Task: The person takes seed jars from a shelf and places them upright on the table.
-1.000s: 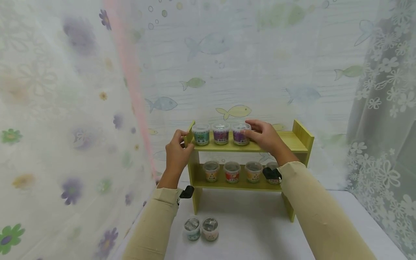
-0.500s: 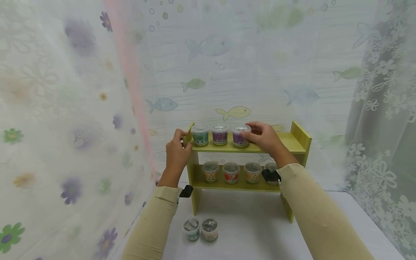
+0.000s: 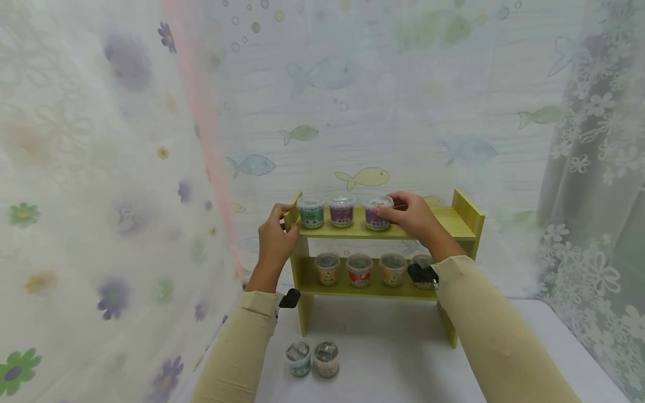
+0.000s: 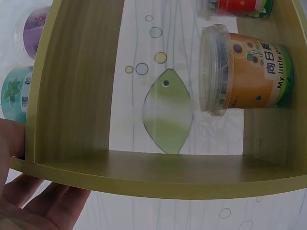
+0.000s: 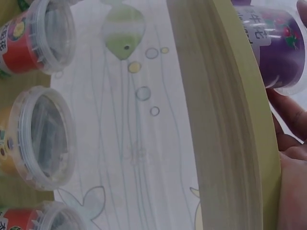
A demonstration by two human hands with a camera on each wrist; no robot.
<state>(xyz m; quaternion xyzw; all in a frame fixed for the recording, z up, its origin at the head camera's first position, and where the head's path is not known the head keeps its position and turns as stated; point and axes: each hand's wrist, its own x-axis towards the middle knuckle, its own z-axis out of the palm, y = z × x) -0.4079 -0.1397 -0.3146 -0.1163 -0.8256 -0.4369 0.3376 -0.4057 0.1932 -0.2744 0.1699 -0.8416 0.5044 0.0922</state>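
Observation:
A small yellow-green wooden shelf [image 3: 453,221] stands on the white table. My left hand [image 3: 277,238] grips the upper left side panel [image 4: 96,184], thumb on one side and fingers on the other. At the top shelf, my right hand [image 3: 415,218] holds a purple-labelled plastic tub [image 3: 377,217] by its right side; in the right wrist view this purple tub [image 5: 280,48] sits above the board's edge with fingers against it. To its left stand another purple-labelled tub [image 3: 341,214] and a teal-labelled tub [image 3: 311,215], all with clear lids.
On the lower shelf are several clear-lidded tubs, among them an orange one [image 3: 327,272] and a red one [image 3: 360,274]; my right wrist partly covers the rightmost tub [image 3: 422,260]. Two tubs, one teal [image 3: 299,364] and one pale pink [image 3: 326,364], stand on the table in front.
The purple tub in my right hand has shifted slightly right, widening the gap to the middle purple tub. My left hand keeps its grip on the side panel.

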